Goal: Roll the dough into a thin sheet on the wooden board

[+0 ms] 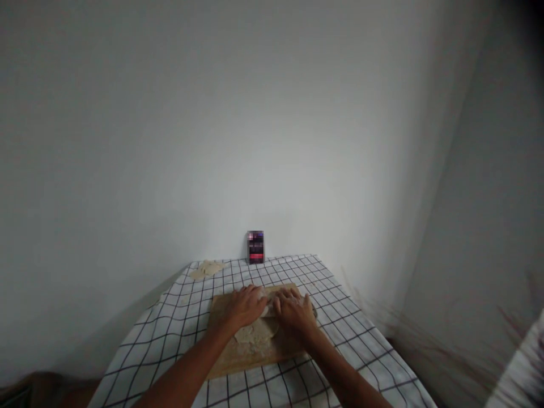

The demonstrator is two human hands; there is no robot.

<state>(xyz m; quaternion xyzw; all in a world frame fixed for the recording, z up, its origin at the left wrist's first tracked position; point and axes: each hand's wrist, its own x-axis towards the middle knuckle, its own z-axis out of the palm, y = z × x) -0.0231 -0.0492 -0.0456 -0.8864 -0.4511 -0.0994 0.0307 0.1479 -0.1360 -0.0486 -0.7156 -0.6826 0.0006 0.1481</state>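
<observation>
A wooden board lies on the table with a flat sheet of pale dough on it. Across the dough's far side runs a floury rolling pin, mostly covered by my hands. My left hand presses palm-down on the pin's left part, fingers curved over it. To the right, my right hand grips the pin in the same way, close to the left one. A dark rounded end shows just past the right hand.
A checked white cloth covers the table. Thin flattened dough pieces lie at its far left corner. A dark, pixelated phone-like object stands upright against the wall at the back. Something pale and striped is at the lower right.
</observation>
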